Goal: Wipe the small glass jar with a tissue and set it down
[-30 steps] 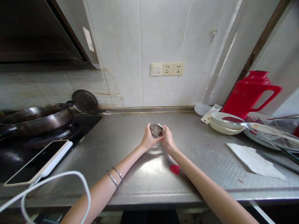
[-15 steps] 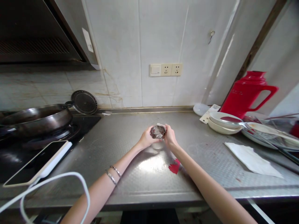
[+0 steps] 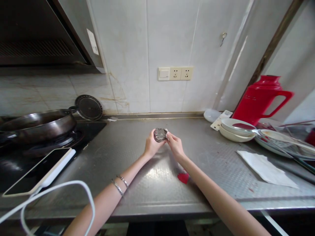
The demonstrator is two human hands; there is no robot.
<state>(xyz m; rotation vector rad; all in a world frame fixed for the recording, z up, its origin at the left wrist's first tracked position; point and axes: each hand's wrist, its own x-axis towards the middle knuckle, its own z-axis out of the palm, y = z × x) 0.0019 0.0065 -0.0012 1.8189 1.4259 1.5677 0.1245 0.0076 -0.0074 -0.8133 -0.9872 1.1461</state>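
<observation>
A small faceted glass cup (image 3: 160,134), dark and see-through, is held above the middle of the steel counter, its round mouth facing me. My left hand (image 3: 151,144) wraps around its left side and underside. The closed fingers of my right hand (image 3: 175,145) grip the right edge of the rim. A small whitish spot shows at those fingertips; I cannot tell whether it is a nail or a bit of paper. Below my right wrist, a red patch (image 3: 183,178) shows on the counter, partly behind the forearm.
Left, a phone (image 3: 36,172) with a white cable lies by the stove, where a metal pan (image 3: 41,126) stands. Right are stacked bowls (image 3: 236,132), a plate with utensils, a red thermos flask (image 3: 258,98) and a white paper napkin (image 3: 267,168). Wall sockets (image 3: 180,73) are behind.
Both hands have shifted slightly left and up with the glass cup, which has turned a little. My right-hand fingers have moved along its rim.
</observation>
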